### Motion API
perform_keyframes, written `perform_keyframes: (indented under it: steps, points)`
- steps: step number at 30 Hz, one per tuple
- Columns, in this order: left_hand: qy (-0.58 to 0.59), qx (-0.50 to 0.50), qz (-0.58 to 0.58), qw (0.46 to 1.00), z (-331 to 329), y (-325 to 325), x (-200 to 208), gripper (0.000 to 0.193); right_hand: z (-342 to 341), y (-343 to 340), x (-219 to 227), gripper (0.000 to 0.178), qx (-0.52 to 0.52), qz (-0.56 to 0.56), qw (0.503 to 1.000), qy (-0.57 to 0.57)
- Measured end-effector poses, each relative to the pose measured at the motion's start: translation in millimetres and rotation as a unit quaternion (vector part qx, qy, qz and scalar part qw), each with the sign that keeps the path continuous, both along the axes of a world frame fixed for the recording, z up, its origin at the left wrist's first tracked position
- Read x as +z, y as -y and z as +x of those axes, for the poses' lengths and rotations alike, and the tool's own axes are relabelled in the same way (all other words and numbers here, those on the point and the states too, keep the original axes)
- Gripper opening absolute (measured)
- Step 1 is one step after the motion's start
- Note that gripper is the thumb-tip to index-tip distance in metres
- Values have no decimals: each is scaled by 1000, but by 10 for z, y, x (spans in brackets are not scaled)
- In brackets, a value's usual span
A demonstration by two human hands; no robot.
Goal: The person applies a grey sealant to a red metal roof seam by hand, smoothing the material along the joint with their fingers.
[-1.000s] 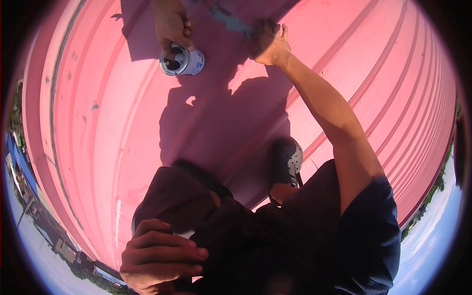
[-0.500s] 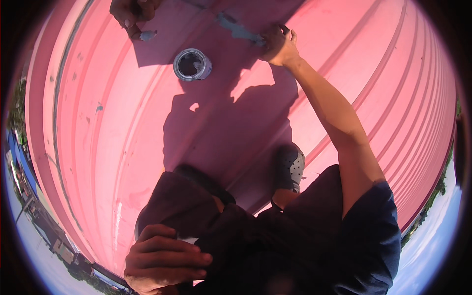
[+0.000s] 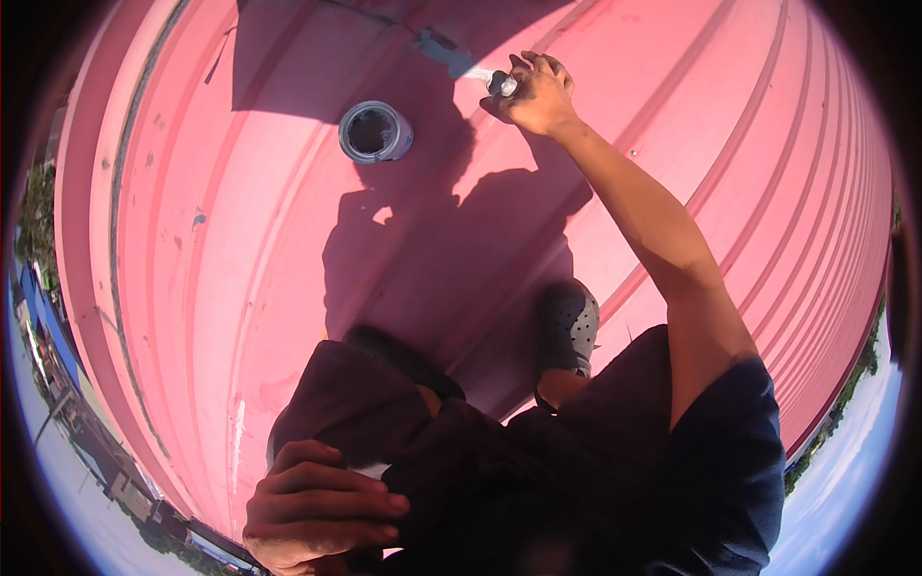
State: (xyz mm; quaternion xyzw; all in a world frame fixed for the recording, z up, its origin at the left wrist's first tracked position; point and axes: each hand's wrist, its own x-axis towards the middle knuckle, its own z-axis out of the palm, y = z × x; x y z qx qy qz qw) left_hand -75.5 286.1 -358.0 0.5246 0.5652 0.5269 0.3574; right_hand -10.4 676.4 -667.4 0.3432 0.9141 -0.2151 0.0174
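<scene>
Other person's hand is gone from 11 o'clock, the left hand (image 3: 322,507) sits half-curled (can't tell if it's gripping anything), the open can (image 3: 401,140) at its 12 could tip if bumped, and the right hand (image 3: 538,96), at its 1, pinches a pale lump (image 3: 507,86) that'd drop if fingers slip.
</scene>
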Motion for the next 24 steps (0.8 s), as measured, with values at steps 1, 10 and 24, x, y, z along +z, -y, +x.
perform_keyframes:
  steps: [1,10,24]
  points:
    - [1,-1,3,1000,-6,-5,-12,39,51,-111,7,45,-28,13,999,-26]
    - [1,-43,10,999,-11,-24,-52,39,261,-183,-158,53,-107,-68,992,10]
    - [-38,-3,-132,990,39,116,45,41,319,-46,-162,64,-218,-596,759,-148]
